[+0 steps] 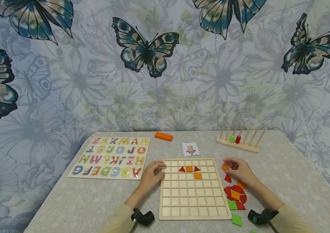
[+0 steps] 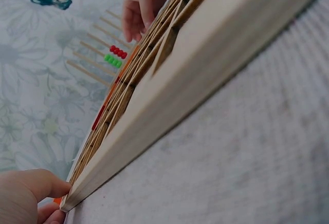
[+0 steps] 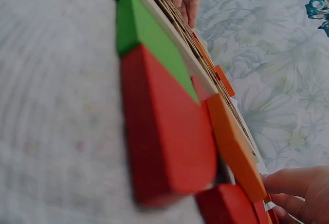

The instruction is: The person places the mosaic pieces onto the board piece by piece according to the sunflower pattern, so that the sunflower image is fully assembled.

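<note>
My left hand (image 1: 152,173) rests at the far left corner of a wooden grid board (image 1: 179,212), with thumb and fingertips touching its rim. On the grid lie orange squares (image 1: 197,175) and red triangles (image 1: 181,169). Beyond the board's right edge, my right hand (image 1: 242,170) pinches a small orange piece (image 1: 225,167), partly covered by the fingers. Under and near that hand are loose red pieces (image 1: 227,178), orange squares (image 1: 235,195) and green squares (image 1: 236,219). The right wrist view shows a red piece (image 3: 175,131) beside a green one (image 3: 154,44).
A small pattern card (image 1: 190,149) lies behind the board, near an orange box (image 1: 163,136). To the left is an alphabet puzzle board (image 1: 109,157). A wooden peg rack (image 1: 240,144) with green and red beads stands at the back right.
</note>
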A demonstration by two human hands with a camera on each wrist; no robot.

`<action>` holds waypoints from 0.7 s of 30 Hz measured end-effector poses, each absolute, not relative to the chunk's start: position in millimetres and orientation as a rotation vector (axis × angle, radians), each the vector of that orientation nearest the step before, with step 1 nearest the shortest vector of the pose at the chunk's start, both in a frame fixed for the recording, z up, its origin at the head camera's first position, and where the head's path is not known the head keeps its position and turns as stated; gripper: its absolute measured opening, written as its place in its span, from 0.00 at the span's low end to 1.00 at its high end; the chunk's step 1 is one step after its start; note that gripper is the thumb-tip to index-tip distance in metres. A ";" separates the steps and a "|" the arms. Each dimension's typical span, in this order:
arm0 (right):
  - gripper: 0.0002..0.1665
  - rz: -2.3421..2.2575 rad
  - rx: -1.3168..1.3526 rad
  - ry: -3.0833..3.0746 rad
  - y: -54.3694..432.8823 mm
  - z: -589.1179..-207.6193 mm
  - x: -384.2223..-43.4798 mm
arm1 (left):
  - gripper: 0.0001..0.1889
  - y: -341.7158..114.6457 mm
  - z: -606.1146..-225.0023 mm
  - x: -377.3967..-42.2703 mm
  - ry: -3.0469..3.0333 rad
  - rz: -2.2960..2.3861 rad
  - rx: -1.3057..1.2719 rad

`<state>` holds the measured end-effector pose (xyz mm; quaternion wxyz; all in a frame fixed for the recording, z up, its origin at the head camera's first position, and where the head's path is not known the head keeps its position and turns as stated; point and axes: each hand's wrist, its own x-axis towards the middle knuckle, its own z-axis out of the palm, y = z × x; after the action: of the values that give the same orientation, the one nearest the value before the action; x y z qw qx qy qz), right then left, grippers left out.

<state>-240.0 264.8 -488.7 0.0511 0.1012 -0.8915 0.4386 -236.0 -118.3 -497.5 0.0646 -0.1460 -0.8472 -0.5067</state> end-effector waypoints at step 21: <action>0.23 1.481 0.381 -2.706 222.7 -471.4 -238.2 | 0.12 -118.1 -498.6 -236.4 -2.556 -1.513 -0.433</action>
<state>-238.2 222.7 -471.4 0.0166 0.1224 -0.8705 0.4764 -236.4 -118.1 -498.6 0.0701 -0.1440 -0.8495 -0.5027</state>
